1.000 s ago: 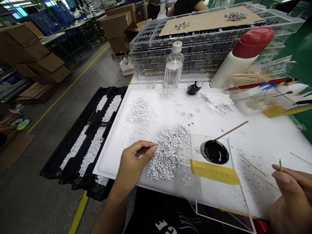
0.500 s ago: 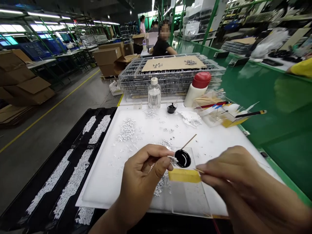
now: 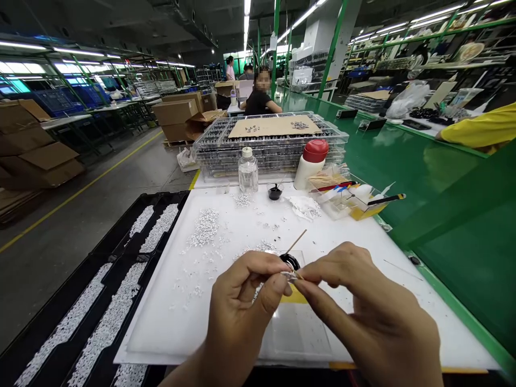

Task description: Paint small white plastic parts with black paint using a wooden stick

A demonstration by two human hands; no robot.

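Observation:
My left hand (image 3: 242, 306) pinches a small silvery-white part (image 3: 287, 275) between thumb and fingertips. Opposite it, my right hand (image 3: 371, 306) is closed in a pinch on a thin wooden stick (image 3: 299, 274), mostly hidden by the fingers, its tip at the part. Just behind the fingertips sits a round pool of glossy black liquid (image 3: 291, 261), partly covered, with another wooden stick (image 3: 296, 242) leaning out of it. Below the hands lie a yellow block (image 3: 296, 295), partly hidden, and a clear plate (image 3: 300, 336). Many similar small white parts (image 3: 204, 227) are heaped on the white board (image 3: 161, 328).
Behind stand a clear bottle (image 3: 248, 173), a cup of black liquid (image 3: 275, 192), a red-capped white bottle (image 3: 309, 165) and a box of sticks and tools (image 3: 355, 207). Black trays (image 3: 91, 263) of white parts lie left. A yellow sleeve (image 3: 479, 129) shows at right.
My right hand has moved left, bringing the stick to the part in my left hand. The head view has tilted up slightly, and the hands now cover more of the black pool.

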